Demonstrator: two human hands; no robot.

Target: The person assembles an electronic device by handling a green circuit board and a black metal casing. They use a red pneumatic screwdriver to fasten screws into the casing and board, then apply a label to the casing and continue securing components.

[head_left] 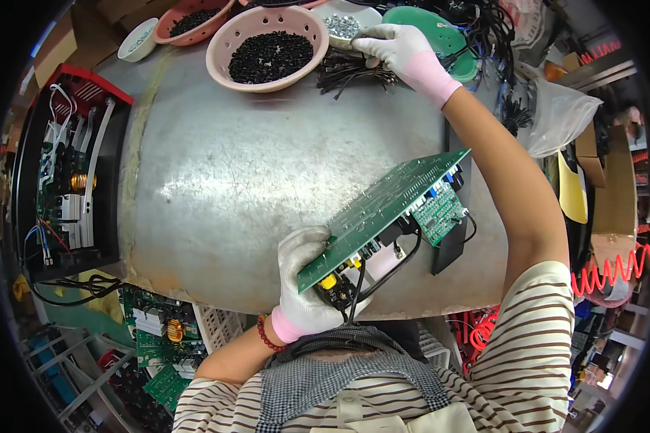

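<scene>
Left hand grips the green circuit board, tilted up over the metal table's near edge. Right hand pinches into the white dish of screws at the far edge, beside the pink bowl and black cable ties.

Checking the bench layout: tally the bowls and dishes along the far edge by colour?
Pink bowls: 2, the near one and another behind it, both holding black parts
White dishes: 2, one at left, one by the right hand
Green dish: 1
Total: 5
</scene>
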